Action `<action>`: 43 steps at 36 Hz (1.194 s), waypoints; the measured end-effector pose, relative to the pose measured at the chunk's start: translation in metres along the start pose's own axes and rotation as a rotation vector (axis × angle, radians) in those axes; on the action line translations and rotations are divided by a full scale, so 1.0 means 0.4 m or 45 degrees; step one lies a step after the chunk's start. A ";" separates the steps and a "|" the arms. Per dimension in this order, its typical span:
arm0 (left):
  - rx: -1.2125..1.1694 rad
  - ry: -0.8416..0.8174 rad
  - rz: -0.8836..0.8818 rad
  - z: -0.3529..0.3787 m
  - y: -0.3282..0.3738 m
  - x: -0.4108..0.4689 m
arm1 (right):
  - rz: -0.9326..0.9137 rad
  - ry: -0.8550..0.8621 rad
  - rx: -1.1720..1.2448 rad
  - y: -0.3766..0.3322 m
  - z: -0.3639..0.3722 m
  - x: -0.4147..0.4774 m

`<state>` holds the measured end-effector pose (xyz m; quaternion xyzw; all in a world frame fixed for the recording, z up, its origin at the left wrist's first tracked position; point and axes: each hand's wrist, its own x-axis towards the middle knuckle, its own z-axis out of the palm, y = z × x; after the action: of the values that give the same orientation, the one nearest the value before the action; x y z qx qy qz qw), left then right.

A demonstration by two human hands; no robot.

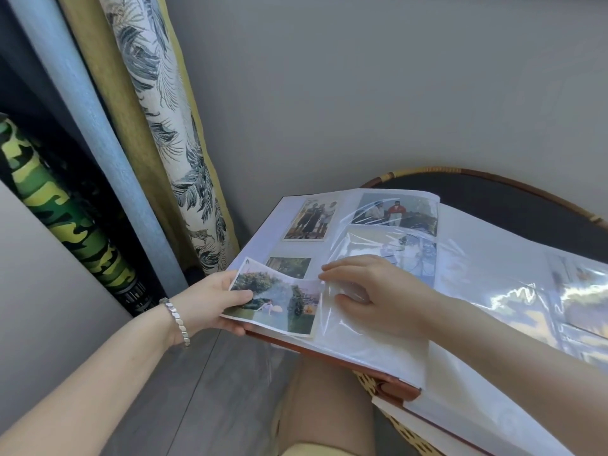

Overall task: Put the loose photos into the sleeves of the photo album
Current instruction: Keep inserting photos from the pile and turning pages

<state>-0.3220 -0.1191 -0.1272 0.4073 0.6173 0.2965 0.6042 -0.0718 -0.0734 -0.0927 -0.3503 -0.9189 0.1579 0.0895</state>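
Observation:
An open photo album (460, 324) with a brown cover lies in front of me, its white pages under clear plastic sleeves. My left hand (214, 301) grips a loose garden photo (279, 301) at its left edge, thumb on top, over the album's near-left corner. The photo's right edge meets the clear sleeve film (342, 291). My right hand (371, 291) rests on that film with its fingers nearly straight, fingertips at the sleeve's edge. Three photos (309, 220) sit in the page above.
A dark round table with a cane rim (493, 174) carries the album. Rolled fabrics (158, 126) and a camouflage roll (56, 205) lean against the grey wall at left. My knee (325, 406) is below the album, over a grey wood floor.

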 end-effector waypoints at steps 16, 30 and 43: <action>0.062 0.010 -0.107 -0.017 0.032 0.014 | 0.055 0.029 0.041 -0.009 -0.005 0.001; -0.029 -0.217 -0.132 0.100 0.070 0.014 | 0.134 0.163 0.072 -0.005 -0.005 -0.001; 0.474 0.282 0.049 0.111 0.078 0.002 | 0.461 0.402 0.058 0.014 -0.028 -0.028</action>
<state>-0.2738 -0.1086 -0.1050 0.4887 0.7161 0.2317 0.4413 -0.0571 -0.0745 -0.0847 -0.5274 -0.8121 0.1352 0.2100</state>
